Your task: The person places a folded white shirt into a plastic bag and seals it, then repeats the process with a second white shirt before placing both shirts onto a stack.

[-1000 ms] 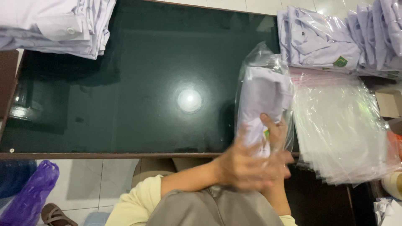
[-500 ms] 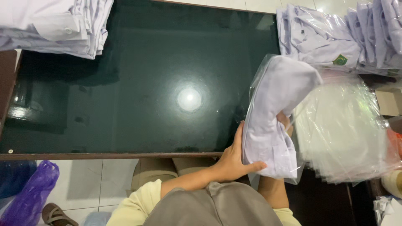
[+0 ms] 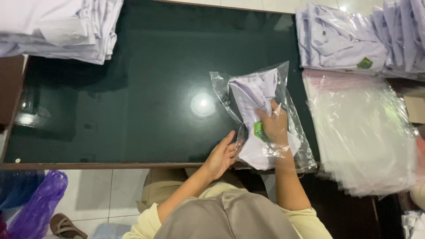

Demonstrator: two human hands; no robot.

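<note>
Right hand [image 3: 275, 126] sits inside the clear plastic bag [image 3: 290, 132], fingers curled and gripping the folded white shirt [image 3: 253, 95]. Left hand [image 3: 222, 155], fingers loosely extended, pinches the bag's open edge at its near left corner. Bag with shirt lies on the dark glass table [image 3: 133, 102], just left of the stack of empty bags [image 3: 363, 132].

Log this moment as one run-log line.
left hand: holds clear bag mouth | right hand: inside bag, gripping folded shirt | surface: dark tabletop
</note>
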